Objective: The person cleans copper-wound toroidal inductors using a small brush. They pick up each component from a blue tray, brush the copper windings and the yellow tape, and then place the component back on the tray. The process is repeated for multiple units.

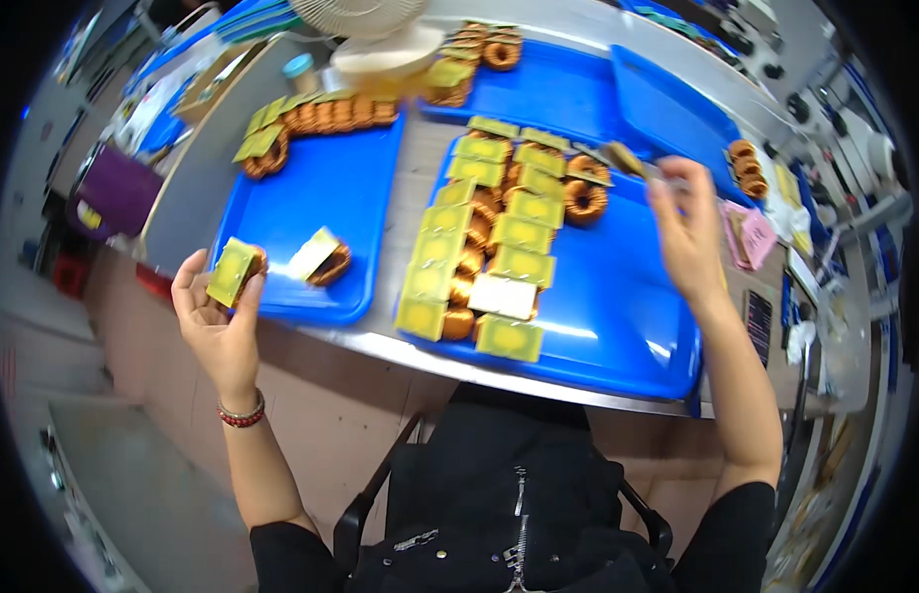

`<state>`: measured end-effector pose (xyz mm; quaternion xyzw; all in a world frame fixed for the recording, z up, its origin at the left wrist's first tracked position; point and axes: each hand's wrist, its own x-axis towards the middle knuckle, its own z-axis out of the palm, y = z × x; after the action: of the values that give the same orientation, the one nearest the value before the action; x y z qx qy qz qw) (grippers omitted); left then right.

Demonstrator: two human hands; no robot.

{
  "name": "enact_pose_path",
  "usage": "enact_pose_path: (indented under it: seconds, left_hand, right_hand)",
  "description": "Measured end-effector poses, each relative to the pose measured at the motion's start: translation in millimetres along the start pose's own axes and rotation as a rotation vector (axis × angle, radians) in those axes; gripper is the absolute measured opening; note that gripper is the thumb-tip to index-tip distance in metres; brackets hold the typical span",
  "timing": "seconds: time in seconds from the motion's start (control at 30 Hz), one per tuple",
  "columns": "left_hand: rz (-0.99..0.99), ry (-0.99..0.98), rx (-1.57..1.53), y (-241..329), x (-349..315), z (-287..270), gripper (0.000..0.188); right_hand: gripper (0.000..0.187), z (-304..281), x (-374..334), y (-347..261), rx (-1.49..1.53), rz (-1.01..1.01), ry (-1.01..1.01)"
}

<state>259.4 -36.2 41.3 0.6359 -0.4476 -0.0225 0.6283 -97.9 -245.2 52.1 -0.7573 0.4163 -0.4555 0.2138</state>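
Note:
At the near left, my left hand is closed around a copper-wound ring coil with a yellow-green square plate, held over the near left corner of the left blue tray. Another coil with a plate lies alone in that tray. My right hand is raised over the right blue tray, its fingers pinching a small brush-like tool with a tan end; blur hides its details. Beneath that tool stands a coil at the end of rows of plated coils.
More coils line the left tray's far edge. Behind are another blue tray, a tilted blue tray and a white fan. At the right lie pink paper, a dark phone-like device and stacked coils.

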Motion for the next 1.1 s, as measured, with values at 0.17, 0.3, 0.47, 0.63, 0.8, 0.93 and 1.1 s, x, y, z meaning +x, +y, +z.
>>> enact_pose_path:
  seconds: [0.17, 0.3, 0.47, 0.63, 0.8, 0.93, 1.1]
  left_hand:
    - [0.269, -0.178, 0.182, 62.5, -69.2, 16.8, 0.075]
    - [0.413, -0.473, -0.049, 83.2, -124.8, 61.3, 0.085]
    - [0.305, -0.529, -0.144, 84.2, -159.2, 65.1, 0.085]
    - [-0.239, -0.634, -0.515, 111.8, -164.4, 75.1, 0.08]
    - [-0.597, -0.686, -0.712, 123.8, -170.0, 80.3, 0.078]
    - [-0.677, -0.69, -0.776, 127.9, -175.1, 83.1, 0.069]
    - [-0.739, -0.712, -1.024, 117.4, -188.8, 86.1, 0.053]
  right_hand:
    - [0.005, -19.0, -64.6, -82.2, -0.079, -0.347, -0.095]
    - [0.014, -2.7, -130.6, -128.7, -0.133, -0.717, -0.277]
    - [0.01, -37.2, -150.5, -74.1, -0.365, -0.129, -0.113]
    - [0.039, -47.8, -194.6, -60.7, 0.735, 0.291, -0.153]
    - [0.092, -21.0, -220.0, -65.3, 1.002, 0.346, -0.42]
    - [0.093, -3.1, -228.7, -68.5, 1.005, 0.213, -0.425]
    - [0.077, -2.4, -229.6, -68.0, 0.85, 0.07, -0.266]
